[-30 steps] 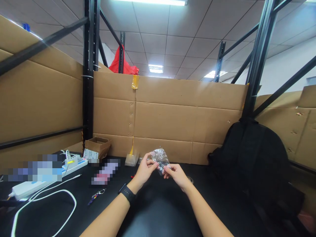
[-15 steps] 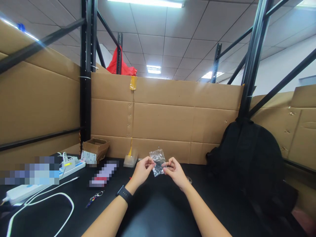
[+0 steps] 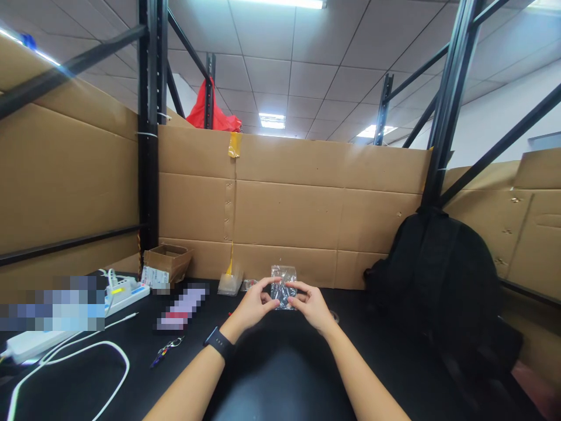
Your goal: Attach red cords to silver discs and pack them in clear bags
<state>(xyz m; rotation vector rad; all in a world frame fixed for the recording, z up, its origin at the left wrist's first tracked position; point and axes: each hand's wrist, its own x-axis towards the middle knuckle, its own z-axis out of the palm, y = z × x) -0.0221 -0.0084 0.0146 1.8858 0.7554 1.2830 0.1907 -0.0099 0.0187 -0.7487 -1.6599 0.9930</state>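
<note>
A small clear plastic bag [image 3: 283, 285] with dark small parts inside is held upright above the black table [image 3: 272, 374]. My left hand [image 3: 253, 304], with a black watch on the wrist, pinches the bag's left side. My right hand [image 3: 312, 304] pinches its right side. The fingertips of both hands meet at the middle of the bag.
A black backpack [image 3: 442, 286] leans against the cardboard wall [image 3: 307, 216] at the right. An open cardboard box [image 3: 168, 262], a white power strip [image 3: 65, 327] with a white cable [image 3: 79, 356], a key ring [image 3: 166, 351] and a small clear packet [image 3: 230, 282] lie at the left.
The bag has come down a little and turned upright and flatter between the fingers. Both hands have shifted their pinch toward the bag's middle.
</note>
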